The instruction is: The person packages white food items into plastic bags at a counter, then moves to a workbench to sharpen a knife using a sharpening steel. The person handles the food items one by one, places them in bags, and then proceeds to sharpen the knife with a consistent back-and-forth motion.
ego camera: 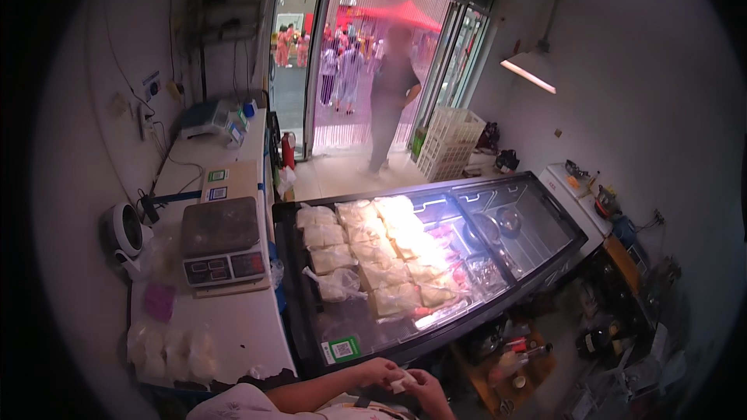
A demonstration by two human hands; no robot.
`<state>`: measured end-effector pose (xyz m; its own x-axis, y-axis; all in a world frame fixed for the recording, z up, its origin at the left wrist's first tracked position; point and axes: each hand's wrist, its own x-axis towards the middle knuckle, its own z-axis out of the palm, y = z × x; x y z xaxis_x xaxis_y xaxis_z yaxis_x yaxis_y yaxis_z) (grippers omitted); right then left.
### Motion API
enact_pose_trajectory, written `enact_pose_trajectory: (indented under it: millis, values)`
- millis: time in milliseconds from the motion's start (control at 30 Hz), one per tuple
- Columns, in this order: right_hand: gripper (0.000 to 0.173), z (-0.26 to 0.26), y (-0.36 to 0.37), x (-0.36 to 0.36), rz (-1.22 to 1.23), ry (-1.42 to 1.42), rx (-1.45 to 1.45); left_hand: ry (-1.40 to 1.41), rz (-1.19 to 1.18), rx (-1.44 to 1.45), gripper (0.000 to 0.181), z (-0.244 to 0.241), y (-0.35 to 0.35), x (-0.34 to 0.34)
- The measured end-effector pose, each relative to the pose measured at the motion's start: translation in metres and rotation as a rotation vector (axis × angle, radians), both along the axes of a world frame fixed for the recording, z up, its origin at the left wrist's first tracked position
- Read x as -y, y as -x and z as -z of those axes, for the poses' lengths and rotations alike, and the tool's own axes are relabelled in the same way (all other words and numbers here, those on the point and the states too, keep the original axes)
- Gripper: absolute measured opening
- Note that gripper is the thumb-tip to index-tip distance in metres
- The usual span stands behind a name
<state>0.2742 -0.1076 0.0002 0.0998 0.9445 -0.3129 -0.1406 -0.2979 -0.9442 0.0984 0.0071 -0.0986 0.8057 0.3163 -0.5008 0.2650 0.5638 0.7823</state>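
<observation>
My left hand and my right hand meet low in the view, in front of my body. Between their fingertips they pinch a small whitish piece; I cannot tell whether it is paper or something else. Just beyond my hands stands a chest freezer with a glass top. Rows of clear plastic bags with pale, blocky contents lie on the left part of its glass. A card with a printed code lies at the near left corner.
On the white counter at left stand a digital scale, a white fan and several filled bags. White crates are stacked by the doorway, where a person stands. A wooden surface with bottles is at right.
</observation>
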Motion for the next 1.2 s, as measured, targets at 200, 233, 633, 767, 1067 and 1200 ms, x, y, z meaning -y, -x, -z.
enact_pose_trajectory:
  millis: [200,233,633,767,1067,1200]
  values:
    - [0.035,0.032,-0.042,0.076,0.12,0.028,-0.002,-0.144,0.071,-0.155,0.048,-0.012,-0.056,0.047]
    - [0.035,0.046,-0.047,0.094,0.168,-0.031,0.005,-0.155,0.093,-0.17,0.046,-0.011,-0.064,0.059]
    - [0.032,0.18,-0.092,0.239,0.285,0.122,-0.064,-0.14,0.228,-0.201,0.023,-0.005,-0.069,0.151]
    - [0.023,0.119,-0.096,0.242,0.429,0.197,0.261,-0.117,0.313,-0.165,0.032,0.021,-0.08,0.132]
    - [0.022,0.047,-0.075,0.326,0.918,0.29,0.031,0.293,0.651,-0.062,0.039,0.0,-0.186,0.235]
    - [0.025,0.054,-0.073,0.398,1.057,0.287,0.057,0.132,0.9,-0.167,0.026,-0.027,-0.219,0.292]
